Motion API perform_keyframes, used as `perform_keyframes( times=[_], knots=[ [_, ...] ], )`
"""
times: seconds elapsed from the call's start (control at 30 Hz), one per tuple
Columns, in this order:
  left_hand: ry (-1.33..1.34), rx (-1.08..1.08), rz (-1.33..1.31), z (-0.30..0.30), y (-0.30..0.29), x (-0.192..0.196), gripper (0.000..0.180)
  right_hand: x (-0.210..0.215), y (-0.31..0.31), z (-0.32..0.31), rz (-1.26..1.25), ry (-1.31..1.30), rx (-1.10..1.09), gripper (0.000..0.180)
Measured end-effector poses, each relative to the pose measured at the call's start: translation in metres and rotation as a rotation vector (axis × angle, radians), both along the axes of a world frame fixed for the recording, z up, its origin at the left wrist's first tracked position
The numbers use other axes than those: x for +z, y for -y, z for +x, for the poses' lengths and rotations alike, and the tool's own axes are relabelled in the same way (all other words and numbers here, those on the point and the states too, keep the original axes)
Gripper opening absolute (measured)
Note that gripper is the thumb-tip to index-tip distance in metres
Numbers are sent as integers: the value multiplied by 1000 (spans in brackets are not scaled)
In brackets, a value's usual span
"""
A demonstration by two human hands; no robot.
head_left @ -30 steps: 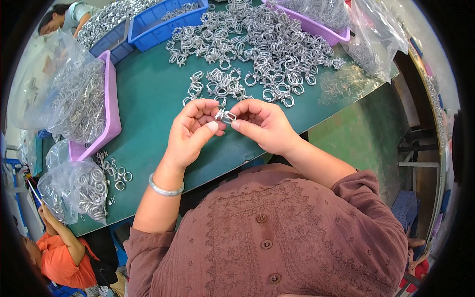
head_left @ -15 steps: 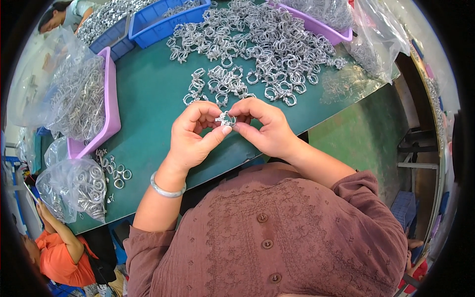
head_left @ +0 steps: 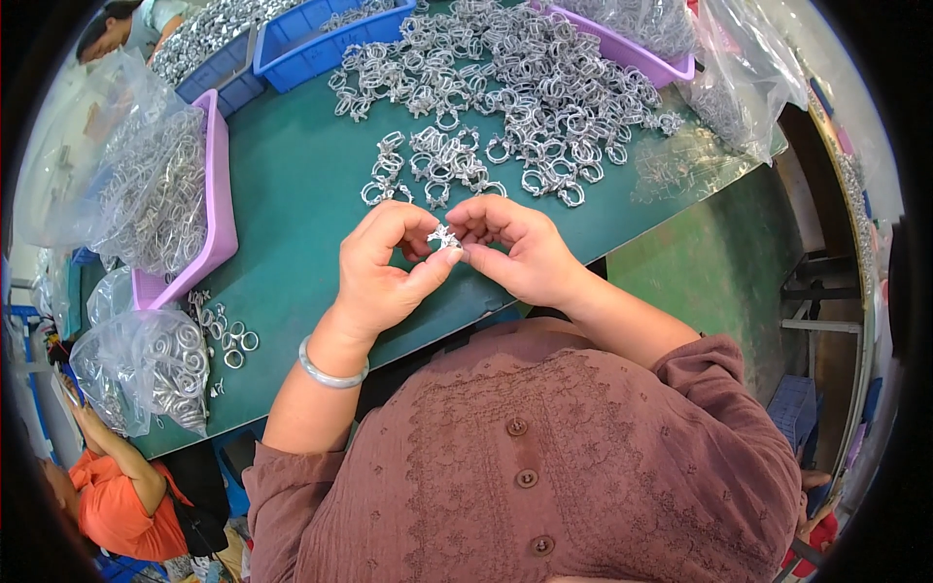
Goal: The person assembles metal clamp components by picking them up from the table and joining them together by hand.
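Note:
In front of me, just above the table's near edge, a small silvery metal ring piece (head_left: 444, 237) with a knobbly, branched side is held at my fingertips. My left hand (head_left: 377, 264) pinches it between thumb and index finger, the other fingers curled behind. From the other side my right hand (head_left: 520, 248) closes thumb and fingers on its edge, covering part of it. Past my fingertips lies a small group of similar metal rings (head_left: 447, 160), and behind that spreads a large heap of them (head_left: 544, 83).
The green table (head_left: 292, 194) carries a purple tray (head_left: 222, 185) with bagged metal parts at left. Nearer stands a clear bag of rings (head_left: 180, 364), beside loose rings (head_left: 233, 340). Blue bins (head_left: 326, 49) and another purple tray (head_left: 622, 53) stand at the back. A person in orange (head_left: 126, 505) sits lower left.
The metal ring piece has turned in my fingers, so its branched side now shows and its round opening is less visible. Both hands stay in nearly the same place.

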State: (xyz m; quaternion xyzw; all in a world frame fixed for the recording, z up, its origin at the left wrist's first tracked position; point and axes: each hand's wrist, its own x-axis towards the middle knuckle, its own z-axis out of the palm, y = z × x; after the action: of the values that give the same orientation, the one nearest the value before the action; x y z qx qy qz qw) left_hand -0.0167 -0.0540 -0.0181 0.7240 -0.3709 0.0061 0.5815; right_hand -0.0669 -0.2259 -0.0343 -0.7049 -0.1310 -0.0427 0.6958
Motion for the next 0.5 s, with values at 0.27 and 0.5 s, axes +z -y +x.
perform_keyframes(
  times=[0.27, 0.5],
  knots=[
    [35, 19, 8, -1, 1, 1, 22, 0, 1, 0, 51, -51, 5, 28],
    [9, 28, 4, -2, 2, 2, 22, -1, 1, -1, 72, -65, 13, 29]
  ],
)
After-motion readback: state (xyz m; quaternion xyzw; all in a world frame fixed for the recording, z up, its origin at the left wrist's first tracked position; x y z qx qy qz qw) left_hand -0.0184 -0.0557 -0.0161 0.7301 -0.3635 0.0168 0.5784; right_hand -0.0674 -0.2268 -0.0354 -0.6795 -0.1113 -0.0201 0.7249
